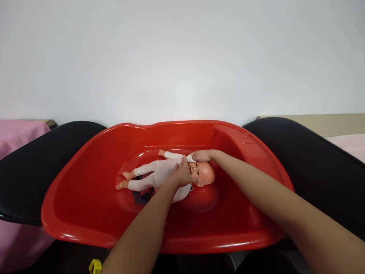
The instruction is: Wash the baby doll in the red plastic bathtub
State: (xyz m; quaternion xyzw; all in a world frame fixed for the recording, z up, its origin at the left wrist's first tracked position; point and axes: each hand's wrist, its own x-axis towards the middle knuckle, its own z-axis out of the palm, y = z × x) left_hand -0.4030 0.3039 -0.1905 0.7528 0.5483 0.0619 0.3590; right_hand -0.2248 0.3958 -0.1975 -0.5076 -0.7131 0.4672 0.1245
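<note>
- Gripping: our left hand (182, 173) lies cupped over the doll (162, 176) at its chest and neck, fingers curled against the white body; whether it clamps or only presses, we cannot tell.
- Far left, at 9 o'clock of the frame: pink cloth (19, 133) on a surface, a black chair back (42, 167) in front of it.
- Red tub (85, 213) fills the middle, rim running from 8 o'clock round to 4 o'clock.
- Doll lies on its back in the tub's basin, feet toward 9 o'clock, bald head toward 3 o'clock, one arm raised toward 12 o'clock. White suit on the body.
- Dark patch (142, 197) under the doll's hip, at 6 o'clock from it; too small to identify.
- Small yellow item (95, 266) at the frame's bottom edge, 7 o'clock, below the tub.
- Our right hand (203, 155) sits at 12 o'clock of the doll's head, fingers pinched shut on a small white pad (190, 158), which touches the doll's face.
- Second black chair back (310, 167) at 3 o'clock, beige surface (327, 123) behind it.
</note>
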